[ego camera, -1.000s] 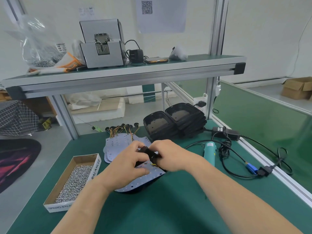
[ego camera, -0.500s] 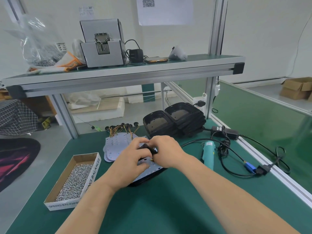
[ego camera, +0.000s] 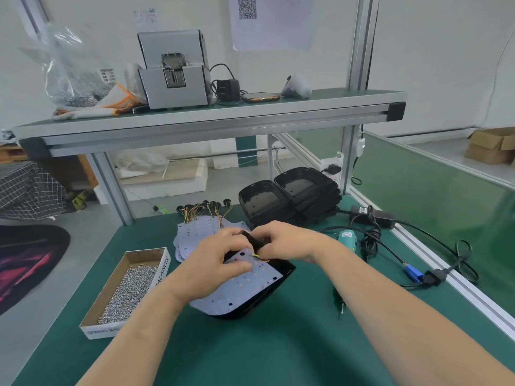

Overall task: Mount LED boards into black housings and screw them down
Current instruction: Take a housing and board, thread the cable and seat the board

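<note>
Both hands are brought together at the far end of one LED board (ego camera: 245, 285), which is laid slantwise across a black housing (ego camera: 281, 270) on the green bench (ego camera: 278, 352). The left hand (ego camera: 214, 263) is curled, with its fingertips (ego camera: 241, 265) pressed down on the upper part of the board. The right hand (ego camera: 287, 242) is closed in a pinch over a small black piece at the board's far edge, where yellow wires (ego camera: 257, 256) come off; exactly what is pinched cannot be told, since the fingers hide it.

The board's long axis is seen to run from near-left to far-right, and its near-left corner overhangs the housing rim, so the board is judged not yet seated. The coming move is thought to turn on this skew: the board must be swung into line with the housing and lowered. The left hand is the nearer to the overhanging end, while the wire end is kept by the right.

Spare boards (ego camera: 195, 235) lie just beyond the hands, and stacked housings (ego camera: 292, 196) lie farther back to the right. The electric screwdriver (ego camera: 347, 240) lies just right of the right wrist, and the box of screws (ego camera: 125, 288) is set to the left, beside the left forearm.
</note>
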